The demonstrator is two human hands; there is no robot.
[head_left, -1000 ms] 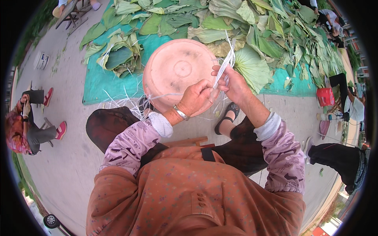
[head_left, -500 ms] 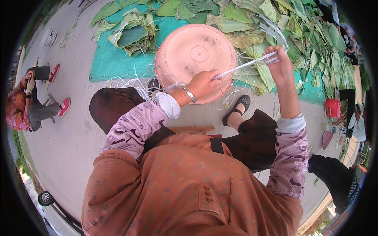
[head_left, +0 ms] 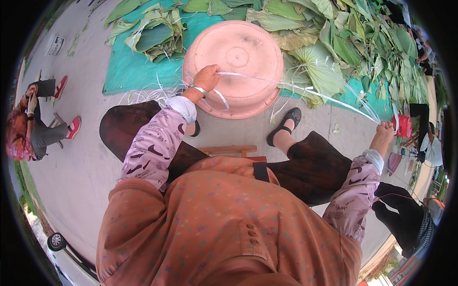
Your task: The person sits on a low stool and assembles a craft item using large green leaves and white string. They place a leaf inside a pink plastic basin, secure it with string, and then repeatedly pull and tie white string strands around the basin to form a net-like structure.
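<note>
My left hand [head_left: 206,79] is closed on one end of a white plastic strip [head_left: 307,89], above the near left part of an upturned pink basin [head_left: 243,43]. Far out to the right, my right hand [head_left: 382,135] is closed round the other end, with several thin strands fanning beside it. Between the two hands the strip stretches nearly straight, crossing over the basin and a broad green leaf [head_left: 317,64]. A short loose tail hangs below my left hand.
Piled green leaves [head_left: 350,43] cover a teal sheet [head_left: 126,71]. A tied leaf bundle [head_left: 160,35] lies left of the basin. Loose white strips [head_left: 150,93] gather near my left knee. People sit at the left and right; a red bag [head_left: 404,127] is beyond my right hand.
My right hand has swung out and down to the right, drawing the strip out longer. My left hand has moved left and slightly up, still closed.
</note>
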